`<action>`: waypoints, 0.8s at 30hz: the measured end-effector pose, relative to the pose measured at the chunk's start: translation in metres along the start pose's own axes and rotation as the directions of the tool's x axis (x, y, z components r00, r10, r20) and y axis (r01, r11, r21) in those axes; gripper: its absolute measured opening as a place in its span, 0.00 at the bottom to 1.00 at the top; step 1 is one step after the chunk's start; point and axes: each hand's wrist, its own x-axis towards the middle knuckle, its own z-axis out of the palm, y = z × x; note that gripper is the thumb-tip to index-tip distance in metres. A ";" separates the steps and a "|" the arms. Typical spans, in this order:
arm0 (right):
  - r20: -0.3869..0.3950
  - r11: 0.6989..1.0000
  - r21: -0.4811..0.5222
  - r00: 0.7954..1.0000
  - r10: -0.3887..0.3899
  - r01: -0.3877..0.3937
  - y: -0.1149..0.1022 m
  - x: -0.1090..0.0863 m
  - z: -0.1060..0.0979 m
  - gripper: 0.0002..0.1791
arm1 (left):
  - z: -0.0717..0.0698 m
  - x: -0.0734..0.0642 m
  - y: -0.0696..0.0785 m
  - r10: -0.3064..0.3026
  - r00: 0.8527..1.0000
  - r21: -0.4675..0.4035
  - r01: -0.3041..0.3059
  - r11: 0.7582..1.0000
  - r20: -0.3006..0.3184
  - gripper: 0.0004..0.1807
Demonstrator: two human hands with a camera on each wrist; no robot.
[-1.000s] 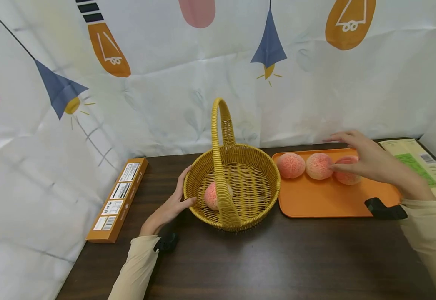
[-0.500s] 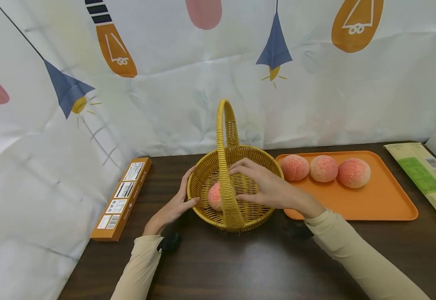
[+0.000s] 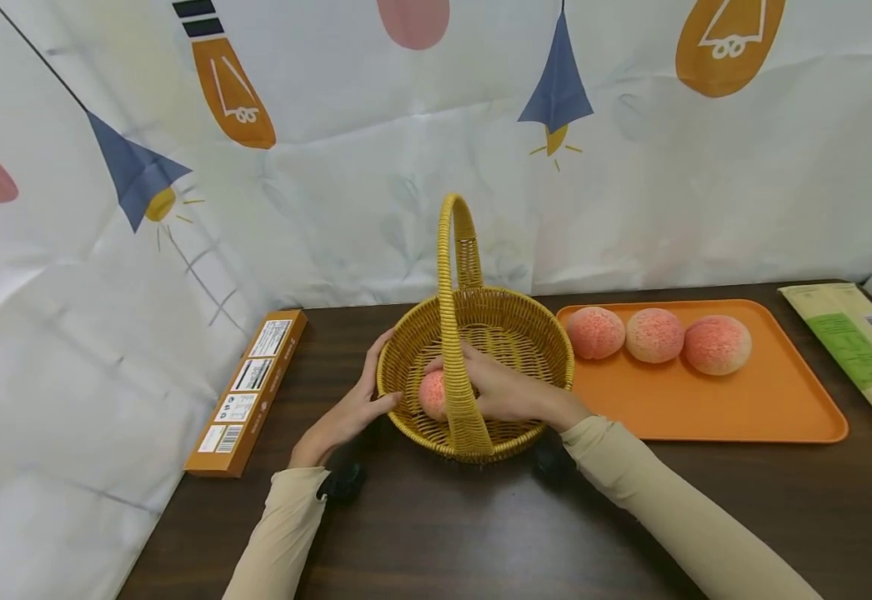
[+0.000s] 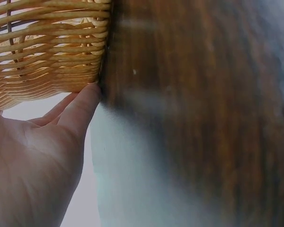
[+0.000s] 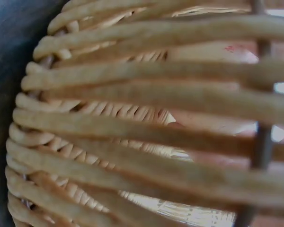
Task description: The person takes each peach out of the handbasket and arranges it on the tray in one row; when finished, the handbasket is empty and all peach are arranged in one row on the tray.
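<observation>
A round yellow wicker basket [image 3: 533, 308] with a tall arched handle [image 3: 447, 275] stands on the dark table. My left hand [image 3: 346, 421] rests against its left side, thumb and fingers spread along the outer wall. The left wrist view has the thumb [image 4: 83, 111] straight, its tip at the woven wall [image 4: 52, 52]. My right hand [image 3: 503, 387] reaches inside the basket and grips a pink peach [image 3: 432, 395]; the handle hides part of both. Through the weave [image 5: 132, 127], the right wrist view shows only blurred patches of the hand.
To the right, an orange tray [image 3: 706, 408] bears three peaches: one near the basket [image 3: 596, 332], a middle peach [image 3: 654, 336] and a right-hand peach [image 3: 717, 344]. A cream and green packet [image 3: 856, 346] lies beyond it. An orange box [image 3: 248, 392] lies at left. A printed cloth [image 3: 376, 167] hangs behind.
My right hand has come left from over the tray into the basket and closed on the peach there. The left hand keeps its place on the basket. The view has shifted slightly.
</observation>
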 end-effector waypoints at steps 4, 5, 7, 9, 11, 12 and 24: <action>0.011 1.000 -0.006 1.000 -0.018 0.018 -0.002 0.002 0.003 0.31 | -0.001 -0.002 0.001 -0.002 1.000 -0.004 0.002 1.000 -0.004 0.51; 0.016 1.000 -0.011 1.000 -0.023 0.023 -0.002 0.002 0.004 0.31 | -0.001 -0.002 0.001 -0.002 1.000 -0.002 0.002 1.000 -0.005 0.51; 0.015 0.999 -0.023 0.999 -0.033 0.033 -0.001 0.003 0.005 0.32 | -0.001 -0.003 0.000 -0.001 1.000 -0.003 0.001 1.000 -0.003 0.51; 0.012 0.999 -0.031 0.999 -0.043 0.044 0.001 0.004 0.005 0.32 | -0.001 -0.003 -0.001 0.004 1.000 -0.005 -0.004 1.000 -0.001 0.51; 0.011 0.998 -0.045 0.999 -0.048 0.048 0.003 0.005 0.006 0.34 | -0.001 -0.003 -0.002 0.005 1.000 -0.007 -0.005 1.000 0.000 0.51; 0.010 0.997 -0.054 0.999 -0.050 0.050 0.004 0.005 0.006 0.34 | -0.001 -0.003 -0.002 0.008 1.000 -0.004 -0.008 1.000 -0.001 0.51; 0.014 0.997 -0.069 1.000 -0.019 0.020 -0.002 -0.005 -0.012 0.29 | 0.000 0.000 0.000 0.005 1.000 -0.022 -0.005 1.000 0.004 0.51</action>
